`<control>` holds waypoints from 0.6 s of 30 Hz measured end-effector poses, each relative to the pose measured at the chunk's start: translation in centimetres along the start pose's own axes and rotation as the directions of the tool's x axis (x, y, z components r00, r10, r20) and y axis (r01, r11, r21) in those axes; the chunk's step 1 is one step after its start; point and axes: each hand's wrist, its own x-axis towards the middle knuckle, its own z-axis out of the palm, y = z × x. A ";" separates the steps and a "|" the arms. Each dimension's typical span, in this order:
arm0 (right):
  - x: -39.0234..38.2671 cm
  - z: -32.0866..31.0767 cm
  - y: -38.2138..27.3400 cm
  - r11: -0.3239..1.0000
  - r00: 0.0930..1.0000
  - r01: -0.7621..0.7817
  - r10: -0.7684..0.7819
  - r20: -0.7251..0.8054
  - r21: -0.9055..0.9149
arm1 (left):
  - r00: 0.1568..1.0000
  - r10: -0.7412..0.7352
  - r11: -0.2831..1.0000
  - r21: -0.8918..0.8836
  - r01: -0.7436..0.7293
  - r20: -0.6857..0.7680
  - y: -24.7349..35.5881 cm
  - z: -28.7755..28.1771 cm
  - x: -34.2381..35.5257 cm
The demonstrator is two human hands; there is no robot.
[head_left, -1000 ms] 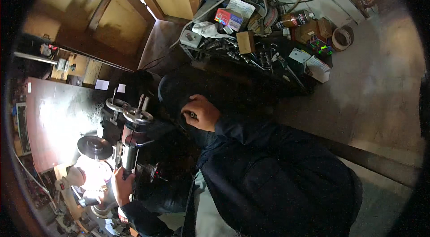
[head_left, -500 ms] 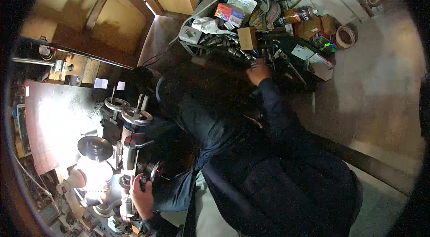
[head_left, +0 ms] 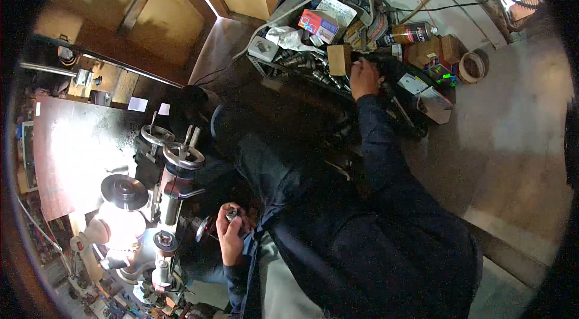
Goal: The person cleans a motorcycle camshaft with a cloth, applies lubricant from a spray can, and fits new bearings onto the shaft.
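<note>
Over my lap, beside the machine, my left hand (head_left: 230,239) is closed round a small metal cylindrical part (head_left: 231,214) with a hollow end facing up. At the far right, my right hand (head_left: 364,80) is down among metal tools on a low stand. Its fingers curl beside an upright brown cardboard box (head_left: 339,60); their tips and whatever they grip are hidden. Several shiny metal tool holders (head_left: 301,61) lie left of that box. To the left of my left hand stands a lathe-like machine with a tailstock (head_left: 171,205) and metal handwheels (head_left: 183,156).
A bright work lamp (head_left: 123,228) glares at the left. On the cluttered stand are a red-and-blue box (head_left: 318,25), a white rag (head_left: 291,37) and a spray can (head_left: 412,33). A roll-shaped ring (head_left: 472,67) lies on the floor at right. A wooden cabinet (head_left: 154,17) stands behind.
My left hand has moved right, away from the tailstock and toward my lap, with the small metal part. My right hand has shifted right and slightly farther away, to beside the cardboard box.
</note>
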 end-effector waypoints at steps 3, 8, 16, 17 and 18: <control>0.0 2.1 -2.1 0.995 0.999 -0.045 0.046 -0.015 0.090 | 1.000 -0.016 0.999 0.052 0.014 0.025 -0.3 0.2 0.9; -1.2 0.5 -4.5 0.979 0.993 -0.108 0.098 0.064 0.172 | 1.000 0.011 0.983 0.183 -0.010 -0.002 0.6 1.1 1.9; -11.9 -5.6 -19.2 0.657 0.677 0.427 -0.688 0.262 0.622 | 0.904 0.387 0.866 0.408 -0.290 -0.179 1.0 3.0 7.4; -13.4 -6.1 -20.7 0.589 0.578 0.431 -0.762 0.292 0.683 | 0.873 0.465 0.852 0.343 -0.396 -0.146 1.9 4.5 8.2; -14.5 -6.5 -21.7 0.497 0.497 0.423 -0.826 0.265 0.757 | 0.829 0.546 0.821 0.275 -0.500 -0.123 2.5 5.7 9.0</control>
